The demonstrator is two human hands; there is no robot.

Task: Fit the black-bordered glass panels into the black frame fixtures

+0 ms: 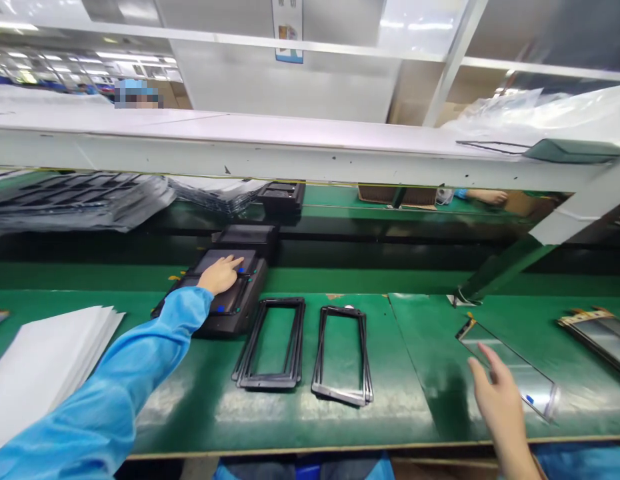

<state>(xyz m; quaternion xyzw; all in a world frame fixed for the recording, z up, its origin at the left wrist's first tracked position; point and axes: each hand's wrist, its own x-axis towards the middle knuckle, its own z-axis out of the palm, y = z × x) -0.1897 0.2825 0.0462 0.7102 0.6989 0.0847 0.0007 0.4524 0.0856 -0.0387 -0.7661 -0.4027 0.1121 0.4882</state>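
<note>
My left hand (221,273) reaches out over a dark screen panel (215,293) in a black tray (247,310), fingers stretched out on or just above its surface. Blue tabs show at the panel's edge. On the right, my right hand (501,400) is open, thumb and finger apart, beside a clear, dark-edged glass panel (515,367). This panel has a gold-coloured flex strip at its far corner and a blue tab near its closer end. Whether my right hand touches it, I cannot tell. Two piles of black rectangular frames, one left (267,383) and one right (340,395), lie between my hands.
White sheets (55,360) are stacked at the left. More glass panels (600,333) lie at the right edge. A green post (505,270) rises from the bench under a white shelf (290,157). Across it are bagged frames (80,200) and another person's hand (485,196).
</note>
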